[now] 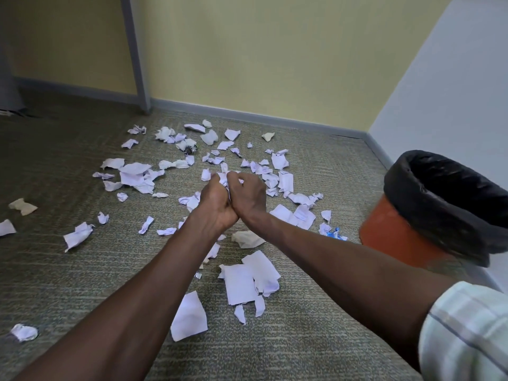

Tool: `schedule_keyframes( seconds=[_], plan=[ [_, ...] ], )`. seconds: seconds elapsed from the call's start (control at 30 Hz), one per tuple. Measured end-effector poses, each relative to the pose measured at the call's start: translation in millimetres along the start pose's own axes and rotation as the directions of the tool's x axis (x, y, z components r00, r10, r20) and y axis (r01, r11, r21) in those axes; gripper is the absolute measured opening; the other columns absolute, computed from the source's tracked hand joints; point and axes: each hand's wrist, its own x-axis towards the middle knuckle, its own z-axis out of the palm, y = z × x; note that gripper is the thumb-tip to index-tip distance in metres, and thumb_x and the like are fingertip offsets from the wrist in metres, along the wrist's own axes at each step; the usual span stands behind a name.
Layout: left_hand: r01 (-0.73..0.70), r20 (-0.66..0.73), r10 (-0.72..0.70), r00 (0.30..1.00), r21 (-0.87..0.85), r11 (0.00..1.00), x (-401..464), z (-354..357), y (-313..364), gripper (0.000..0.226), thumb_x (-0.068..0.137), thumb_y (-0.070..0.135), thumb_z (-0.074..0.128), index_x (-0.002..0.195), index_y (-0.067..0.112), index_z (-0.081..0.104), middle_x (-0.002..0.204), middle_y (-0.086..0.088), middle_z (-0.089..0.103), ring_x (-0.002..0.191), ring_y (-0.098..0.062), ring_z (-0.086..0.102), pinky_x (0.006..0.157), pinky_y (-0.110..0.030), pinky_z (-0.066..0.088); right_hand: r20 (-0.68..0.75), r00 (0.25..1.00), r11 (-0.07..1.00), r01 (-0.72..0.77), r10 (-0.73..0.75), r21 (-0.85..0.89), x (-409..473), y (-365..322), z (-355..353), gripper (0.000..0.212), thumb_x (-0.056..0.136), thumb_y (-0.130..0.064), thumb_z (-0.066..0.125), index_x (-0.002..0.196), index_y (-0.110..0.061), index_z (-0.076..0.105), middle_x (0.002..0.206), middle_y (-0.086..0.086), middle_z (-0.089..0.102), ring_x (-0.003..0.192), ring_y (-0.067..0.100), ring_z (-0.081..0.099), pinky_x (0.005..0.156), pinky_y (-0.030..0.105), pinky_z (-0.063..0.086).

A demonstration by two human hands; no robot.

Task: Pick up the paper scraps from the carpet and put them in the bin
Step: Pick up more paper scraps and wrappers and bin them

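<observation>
Far left: a crumpled white paper ball (24,332) lies alone on the grey-green ribbed carpet (68,270), with a torn white strip (77,235) and a beige tissue wad (22,206) further up. None of it collected yet.

Centre-left: a flat cluster of torn white sheets (136,176), untouched.

Centre: my left hand (215,206) and right hand (247,200) meet above the litter, heels touching. Both are clenched, fingers curled around one bunch of white paper scraps (224,180) pressed between them. That bunch is off the carpet, well short of the bin.

Below the hands: larger flat white paper pieces (248,279) and another big sheet (189,316), all on the floor.

Right: the orange round bin with a black plastic liner (445,204) stands against the pale wall. I cannot see into its bottom, so cannot tell what it holds.

Judgement: early stage. One handful gathered; most scraps remain scattered. Next, carry this bunch right to the bin.
</observation>
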Motion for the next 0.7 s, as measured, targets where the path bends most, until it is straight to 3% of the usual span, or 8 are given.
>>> schedule_keyframes(
  seconds=[0.1,0.2,0.27,0.33,0.4,0.53,0.7],
  plan=[
    [0.006,0.033,-0.006,0.999,0.004,1.000,-1.7,19.2,-12.8,0.058,0.099,0.057,0.038,0.122,0.008,0.060,0.101,-0.010,0.071,0.090,-0.023,0.071,0.062,-0.036,0.060,-0.024,0.999,0.999,-0.034,0.034,0.002,8.9,5.7,-20.6,0.042,0.088,-0.033,0.052,0.055,-0.007,0.057,0.058,0.011,0.059,0.060,0.028,0.055,0.058,0.037,0.042],
    [0.065,0.121,-0.072,0.990,0.057,0.996,-5.7,39.8,-27.2,0.061,0.099,0.061,0.030,0.107,0.009,0.062,0.107,-0.013,0.067,0.104,-0.030,0.065,0.089,-0.047,0.055,-0.044,0.984,0.982,-0.168,0.172,0.087,20.3,11.3,-47.3,0.047,0.088,-0.030,0.055,0.046,-0.015,0.042,0.049,0.001,0.043,0.055,0.023,0.042,0.055,0.031,0.032],
    [0.088,0.150,-0.110,0.983,0.149,0.985,-4.7,50.5,-35.1,0.071,0.097,0.066,0.024,0.123,0.008,0.055,0.125,-0.016,0.059,0.126,-0.038,0.053,0.101,-0.052,0.045,-0.105,0.962,0.959,-0.235,0.253,0.160,31.5,13.6,-73.1,0.047,0.090,-0.031,0.055,0.048,-0.015,0.042,0.050,0.001,0.040,0.059,0.024,0.041,0.058,0.031,0.032],
    [0.097,0.145,-0.130,0.981,0.217,0.971,-3.2,59.9,-42.2,0.081,0.096,0.069,0.022,0.150,0.009,0.032,0.155,-0.018,0.031,0.146,-0.040,0.024,0.115,-0.055,0.027,-0.192,0.942,0.955,-0.246,0.276,0.166,45.2,18.2,-106.2,0.042,0.092,-0.030,0.054,0.055,-0.010,0.048,0.054,0.002,0.043,0.059,0.023,0.041,0.053,0.030,0.034],
    [0.117,0.167,-0.154,0.974,0.209,0.971,-3.5,66.7,-49.6,0.082,0.097,0.067,0.024,0.155,0.010,0.018,0.162,-0.024,0.007,0.150,-0.041,0.008,0.121,-0.054,0.016,-0.306,0.898,0.943,-0.262,0.316,0.206,63.4,27.0,-147.2,0.030,0.093,-0.028,0.053,0.072,-0.008,0.059,0.064,0.004,0.052,0.062,0.022,0.047,0.050,0.026,0.037],
    [0.156,0.273,-0.203,0.941,0.185,0.970,-8.7,71.8,-60.2,0.085,0.096,0.067,0.029,0.155,0.008,0.019,0.160,-0.029,0.012,0.147,-0.043,0.019,0.117,-0.050,0.028,-0.465,0.774,0.884,-0.259,0.431,0.388,97.4,40.5,-233.9,0.031,0.088,-0.029,0.053,0.098,-0.002,0.066,0.095,0.008,0.067,0.080,0.022,0.062,0.071,0.030,0.051],
    [0.160,0.327,-0.212,0.921,0.181,0.970,-4.8,62.8,-60.7,0.086,0.094,0.069,0.033,0.153,0.005,0.025,0.150,-0.032,0.034,0.136,-0.044,0.041,0.112,-0.048,0.039,-0.646,0.610,0.886,-0.253,0.458,0.389,120.9,66.3,-333.3,0.034,0.082,-0.031,0.045,0.074,-0.022,0.077,0.096,-0.001,0.070,0.080,0.019,0.065,0.078,0.028,0.055]
  ],
)
